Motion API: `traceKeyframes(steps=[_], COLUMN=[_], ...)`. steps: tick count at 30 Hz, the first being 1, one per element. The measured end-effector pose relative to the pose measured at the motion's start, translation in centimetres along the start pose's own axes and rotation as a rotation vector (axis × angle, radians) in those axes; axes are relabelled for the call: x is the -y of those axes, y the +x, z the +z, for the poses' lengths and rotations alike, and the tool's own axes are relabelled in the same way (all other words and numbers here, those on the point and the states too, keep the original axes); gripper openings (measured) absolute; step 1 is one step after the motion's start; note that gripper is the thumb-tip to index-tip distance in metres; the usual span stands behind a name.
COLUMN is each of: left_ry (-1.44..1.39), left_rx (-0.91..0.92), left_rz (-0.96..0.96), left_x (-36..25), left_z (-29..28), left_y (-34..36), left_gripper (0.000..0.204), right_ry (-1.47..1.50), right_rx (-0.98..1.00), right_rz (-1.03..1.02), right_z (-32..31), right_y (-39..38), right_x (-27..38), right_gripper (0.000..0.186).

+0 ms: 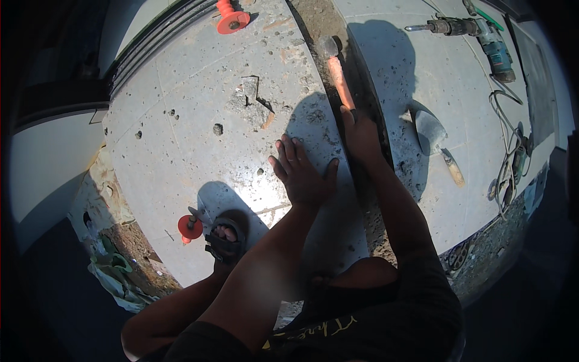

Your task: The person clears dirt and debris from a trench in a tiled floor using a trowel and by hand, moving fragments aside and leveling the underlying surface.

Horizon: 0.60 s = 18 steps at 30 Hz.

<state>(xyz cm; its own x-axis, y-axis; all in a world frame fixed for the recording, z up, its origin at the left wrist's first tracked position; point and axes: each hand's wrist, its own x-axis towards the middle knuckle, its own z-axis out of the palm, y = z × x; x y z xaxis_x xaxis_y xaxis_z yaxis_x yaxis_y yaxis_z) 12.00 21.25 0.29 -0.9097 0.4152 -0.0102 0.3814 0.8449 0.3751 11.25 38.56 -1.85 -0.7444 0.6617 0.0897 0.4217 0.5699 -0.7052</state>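
My right hand [362, 134] is wrapped round the lower end of the orange handle of a hammer [339, 78]. The hammer's grey metal head points away from me, over the far part of a narrow dirt-filled channel [325, 24] cut between the floor tiles. Left of the channel, my left hand [301, 175] lies flat on the pale tiled floor [199, 145] with its fingers spread, holding nothing. Beyond that hand are a broken tile piece and mortar rubble [250, 101].
Orange-guarded chisels lie at the far left [233, 23] and beside my sandalled foot [226, 235], the nearer chisel [190, 227] left of it. On the right lie a trowel [429, 133], a power drill [496, 54] and its cable [505, 130]. Mortar crumbs dot the tiles.
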Motion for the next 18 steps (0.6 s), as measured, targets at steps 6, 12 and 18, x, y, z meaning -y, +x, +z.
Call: traceKeyframes(steps=[6,12,18], left_ry=[0.029,-0.015,0.009], left_rx=[0.027,0.027,0.014], left_rz=[-0.02,-0.02,-0.007], left_x=[0.8,0.5,0.6], left_z=[-0.1,0.0,-0.3], left_y=[-0.5,-0.7,-0.4], left_gripper=[0.106,0.107,0.105], right_ry=[0.445,0.55,-0.127], right_rx=[-0.024,-0.167,0.255], right_rz=[0.097,-0.142,0.181], right_z=[-6.1,-2.2,-0.8], right_y=[3.6,2.3,0.9], right_x=[9.3,3.6,2.0], right_gripper=[0.053,0.054,0.064])
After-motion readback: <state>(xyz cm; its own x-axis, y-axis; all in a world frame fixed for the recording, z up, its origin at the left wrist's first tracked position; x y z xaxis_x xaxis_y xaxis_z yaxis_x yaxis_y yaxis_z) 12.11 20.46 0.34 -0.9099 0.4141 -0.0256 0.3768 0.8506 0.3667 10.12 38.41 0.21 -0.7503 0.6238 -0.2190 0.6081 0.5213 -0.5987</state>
